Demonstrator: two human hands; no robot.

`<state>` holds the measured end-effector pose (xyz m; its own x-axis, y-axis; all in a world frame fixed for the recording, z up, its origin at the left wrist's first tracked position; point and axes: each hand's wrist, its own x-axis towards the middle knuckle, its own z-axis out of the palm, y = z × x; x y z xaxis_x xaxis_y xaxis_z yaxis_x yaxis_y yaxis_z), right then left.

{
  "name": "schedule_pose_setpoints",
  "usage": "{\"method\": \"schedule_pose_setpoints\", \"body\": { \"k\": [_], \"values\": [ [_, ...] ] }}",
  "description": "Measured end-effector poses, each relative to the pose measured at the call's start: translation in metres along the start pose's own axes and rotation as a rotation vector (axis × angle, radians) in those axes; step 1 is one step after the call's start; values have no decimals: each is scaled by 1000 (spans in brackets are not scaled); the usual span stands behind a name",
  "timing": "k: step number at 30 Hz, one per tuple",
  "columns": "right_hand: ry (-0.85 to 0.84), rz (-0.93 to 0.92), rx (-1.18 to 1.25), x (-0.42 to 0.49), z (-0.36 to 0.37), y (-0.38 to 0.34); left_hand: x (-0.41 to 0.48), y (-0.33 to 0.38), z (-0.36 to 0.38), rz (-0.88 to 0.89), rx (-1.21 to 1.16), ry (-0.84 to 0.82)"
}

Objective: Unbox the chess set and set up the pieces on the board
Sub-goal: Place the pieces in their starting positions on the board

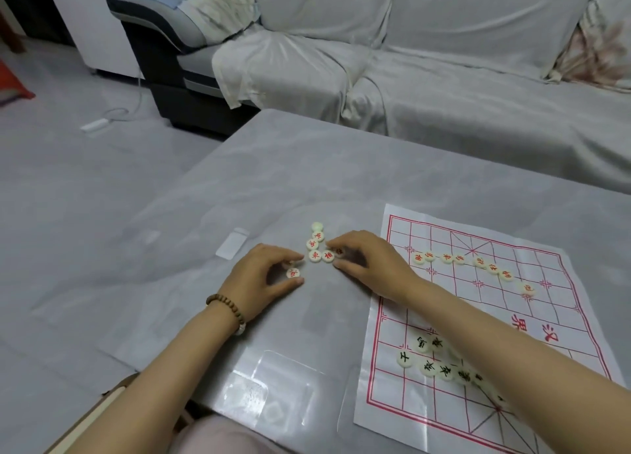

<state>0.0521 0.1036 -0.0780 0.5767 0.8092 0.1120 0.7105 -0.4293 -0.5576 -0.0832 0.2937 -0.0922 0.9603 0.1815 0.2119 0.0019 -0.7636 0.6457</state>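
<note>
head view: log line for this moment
left hand: over loose cream round red-marked discs on grey table | right hand: same cluster | red-lined paper board: holds pieces

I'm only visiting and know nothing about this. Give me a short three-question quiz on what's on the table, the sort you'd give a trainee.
1. True or false: the black-lettered pieces lie on the board.
2. Which wrist wears the bead bracelet? A) left B) right C) neither
3. Fill in: the loose pieces off the board, between the left hand and right hand, bear ___ lettering.
Key: 1 true; 2 A; 3 red.
</note>
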Motion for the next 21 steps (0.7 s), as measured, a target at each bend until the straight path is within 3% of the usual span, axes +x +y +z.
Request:
{"method": "schedule_pose_setpoints", "body": {
  "k": [15, 21],
  "values": [
    [111, 110, 205, -16, 2, -12, 2, 13, 2, -114, -16, 4],
    [280, 208, 217, -68, -43, 22, 17, 68, 25, -66, -114, 53]
  ]
}}
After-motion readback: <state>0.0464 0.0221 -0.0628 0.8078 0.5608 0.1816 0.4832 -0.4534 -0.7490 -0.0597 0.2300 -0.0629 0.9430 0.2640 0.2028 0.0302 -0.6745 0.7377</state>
